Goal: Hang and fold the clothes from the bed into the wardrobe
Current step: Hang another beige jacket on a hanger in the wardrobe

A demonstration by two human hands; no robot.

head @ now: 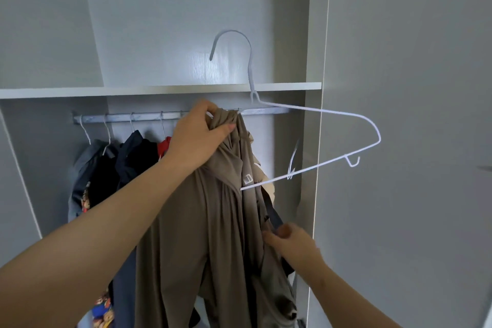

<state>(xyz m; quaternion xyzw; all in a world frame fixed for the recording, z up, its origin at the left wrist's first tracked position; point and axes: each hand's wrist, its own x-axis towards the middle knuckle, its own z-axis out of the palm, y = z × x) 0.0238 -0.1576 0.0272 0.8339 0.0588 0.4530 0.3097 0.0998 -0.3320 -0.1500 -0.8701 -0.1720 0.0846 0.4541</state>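
The taupe garment (202, 221) hangs in front of the open wardrobe (315, 34), just below the rail (149, 116), with its top bunched into a knot of folds and the rest falling in long pleats out of the bottom of the view. My left hand (197, 130) is clenched round that bunched top, fingers over the far side and thumb pressed into the near folds, level with the rail. A white wire hanger (306, 108) is caught in the same bunch. It sits tilted, its hook up in front of the shelf (80, 92) and touching nothing, its right shoulder jutting out across the wardrobe's side panel and door (412, 88), and its bottom bar running back down into the fabric beside a small white label. The hanger's left half is hidden behind the cloth and my hand. My right hand (292, 245) is lower, at the garment's right edge, pinching it between thumb and fingers where a dark strap (274, 216) runs down under the thumb; whether the strap itself is in the pinch I cannot tell. Behind the garment a cream piece (263, 176) shows. Further left on the rail, more white hangers carry a grey garment (85, 165), dark navy clothes (135, 154), something red (163, 146) and a bright patterned fabric (102, 309).
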